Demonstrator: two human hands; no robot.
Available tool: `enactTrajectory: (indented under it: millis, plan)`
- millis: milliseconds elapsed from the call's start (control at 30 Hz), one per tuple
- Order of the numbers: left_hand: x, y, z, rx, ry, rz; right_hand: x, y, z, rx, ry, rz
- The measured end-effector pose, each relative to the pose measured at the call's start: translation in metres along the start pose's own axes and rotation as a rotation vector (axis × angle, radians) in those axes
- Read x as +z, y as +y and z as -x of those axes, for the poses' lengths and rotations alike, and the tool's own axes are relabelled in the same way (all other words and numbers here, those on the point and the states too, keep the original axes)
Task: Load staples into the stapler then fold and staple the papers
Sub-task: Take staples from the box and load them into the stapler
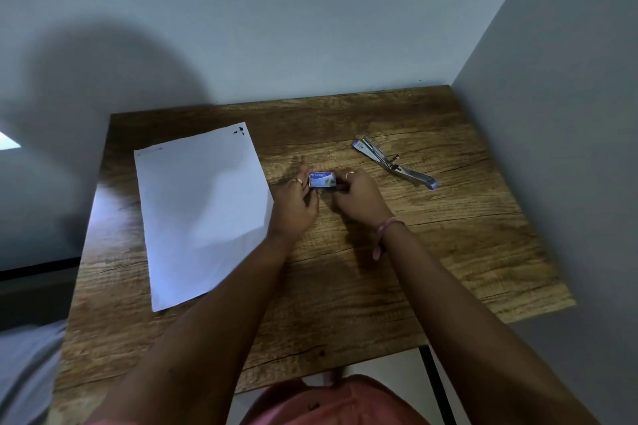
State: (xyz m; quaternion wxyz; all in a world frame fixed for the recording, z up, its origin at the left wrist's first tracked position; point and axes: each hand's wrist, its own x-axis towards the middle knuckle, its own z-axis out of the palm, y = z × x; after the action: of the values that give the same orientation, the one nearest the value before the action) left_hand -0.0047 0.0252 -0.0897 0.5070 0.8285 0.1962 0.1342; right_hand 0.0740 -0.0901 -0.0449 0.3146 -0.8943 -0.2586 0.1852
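Note:
A small blue staple box (322, 180) lies on the wooden table (448, 252) between my hands. My left hand (297, 200) holds its left end, one finger stretched out past it. My right hand (357, 197) grips its right end with curled fingers. A metal stapler (393, 162) with blue ends lies swung wide open to the right of my hands. White paper (202, 210) lies flat on the left half of the table, a small black mark at its far corner.
Grey walls close the table at the back and on the right. The table's near edge runs just in front of my lap. A dark metal table leg (436, 386) shows at the lower right.

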Motion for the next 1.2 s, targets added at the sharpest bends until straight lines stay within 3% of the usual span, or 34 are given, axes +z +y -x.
enactTrajectory:
  millis: [200,367,533,600,733,833,933,1067,1200]
  plan:
    - [0.001,0.006,-0.001,0.025,0.020,-0.093,-0.019,0.010,0.001,-0.003,-0.153,-0.175]
    - [0.000,0.007,-0.001,0.071,0.083,-0.178,-0.035,0.040,0.033,0.102,-0.113,-0.415]
    - [-0.002,0.012,-0.005,-0.005,0.075,-0.075,-0.019,0.055,0.062,-0.106,-0.026,-0.143]
    - [-0.004,0.018,-0.012,-0.050,0.063,-0.187,-0.011,0.056,0.064,-0.138,0.043,-0.157]
    - [-0.007,0.038,-0.033,-0.164,-0.127,-0.487,-0.007,0.059,0.062,-0.180,0.108,-0.157]
    - [-0.001,0.057,-0.047,-0.144,-0.119,-0.554,-0.009,0.063,0.061,-0.156,0.152,-0.204]
    - [0.016,0.077,-0.064,-0.156,-0.077,-0.326,-0.010,0.070,0.064,-0.093,0.243,-0.334]
    - [0.040,0.097,-0.072,-0.469,-0.130,0.304,-0.012,0.088,0.071,0.057,0.431,-0.521]
    - [0.058,0.100,-0.074,-0.598,-0.145,0.482,-0.013,0.096,0.073,0.112,0.512,-0.680]
